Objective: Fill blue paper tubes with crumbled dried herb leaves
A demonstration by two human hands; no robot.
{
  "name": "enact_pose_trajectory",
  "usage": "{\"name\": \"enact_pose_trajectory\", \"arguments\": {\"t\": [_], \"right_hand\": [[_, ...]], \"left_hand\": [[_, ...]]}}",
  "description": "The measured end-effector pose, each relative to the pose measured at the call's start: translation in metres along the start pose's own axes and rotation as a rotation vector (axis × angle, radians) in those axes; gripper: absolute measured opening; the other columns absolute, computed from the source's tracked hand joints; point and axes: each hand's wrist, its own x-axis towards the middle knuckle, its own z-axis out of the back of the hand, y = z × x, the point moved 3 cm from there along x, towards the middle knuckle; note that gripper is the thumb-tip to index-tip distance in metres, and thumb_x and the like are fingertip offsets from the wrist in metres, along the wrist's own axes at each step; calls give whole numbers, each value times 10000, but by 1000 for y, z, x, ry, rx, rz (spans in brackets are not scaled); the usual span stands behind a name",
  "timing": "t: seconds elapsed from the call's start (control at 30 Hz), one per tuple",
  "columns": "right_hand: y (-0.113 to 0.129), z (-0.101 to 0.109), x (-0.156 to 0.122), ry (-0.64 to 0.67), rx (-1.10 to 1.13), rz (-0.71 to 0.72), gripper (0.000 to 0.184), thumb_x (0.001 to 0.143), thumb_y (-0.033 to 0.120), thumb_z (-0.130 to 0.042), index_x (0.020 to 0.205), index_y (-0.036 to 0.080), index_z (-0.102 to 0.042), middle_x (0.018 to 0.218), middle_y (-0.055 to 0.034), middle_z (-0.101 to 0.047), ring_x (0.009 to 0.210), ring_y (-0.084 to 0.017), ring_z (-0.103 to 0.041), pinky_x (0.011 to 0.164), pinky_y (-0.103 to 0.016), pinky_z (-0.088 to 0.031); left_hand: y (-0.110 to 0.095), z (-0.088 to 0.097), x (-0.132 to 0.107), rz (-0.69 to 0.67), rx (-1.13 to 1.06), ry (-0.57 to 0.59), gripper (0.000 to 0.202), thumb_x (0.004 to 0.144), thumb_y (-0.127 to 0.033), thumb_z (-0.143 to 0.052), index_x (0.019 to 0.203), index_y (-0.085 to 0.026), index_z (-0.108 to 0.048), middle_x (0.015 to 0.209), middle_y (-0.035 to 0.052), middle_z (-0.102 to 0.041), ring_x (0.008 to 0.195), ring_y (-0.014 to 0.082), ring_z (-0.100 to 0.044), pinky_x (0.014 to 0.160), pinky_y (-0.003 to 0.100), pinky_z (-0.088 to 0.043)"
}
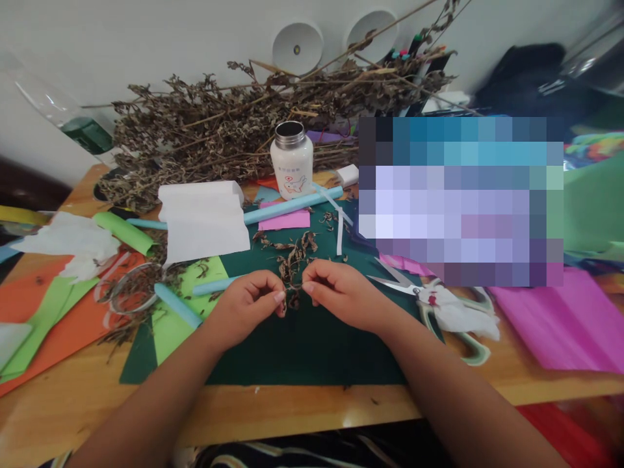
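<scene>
white bottle (294,166), upright, open-topped | light-blue roll (297,205) across pink paper (292,223) | scissors (417,291), blades apart

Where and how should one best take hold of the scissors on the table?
Probably by the pale green handles of the scissors, with the right hand coming from the right: the handle loops lie to that side, while the blades are spread and point left, over the mat. The white tissue at the handles may get in the way.
</scene>
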Motion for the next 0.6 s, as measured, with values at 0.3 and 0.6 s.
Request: {"name": "enact_pose_trajectory", "arguments": {"t": [0.3,0.6], "right_hand": [[-5,14,0,-72,-62,-62,81,757,215,-426,696,183,-469,591,39,-490,541,-83,-445,516,-208,-337],[-13,12,-3,-62,117,-136,91,747,261,-471,744,181,-514,649,21,-556,538,-83,-503,503,-210,-374]], "left_hand": [[10,9,-2,-53,-269,-15,160,729,-262,-534,631,-147,-481,589,-9,-528,522,91,-495,548,227,-403],[8,7,1,-26,-384,-102,115,695,-181,-576,646,-138,-481,675,-9,-589,498,72,-549,528,211,-459]]}}
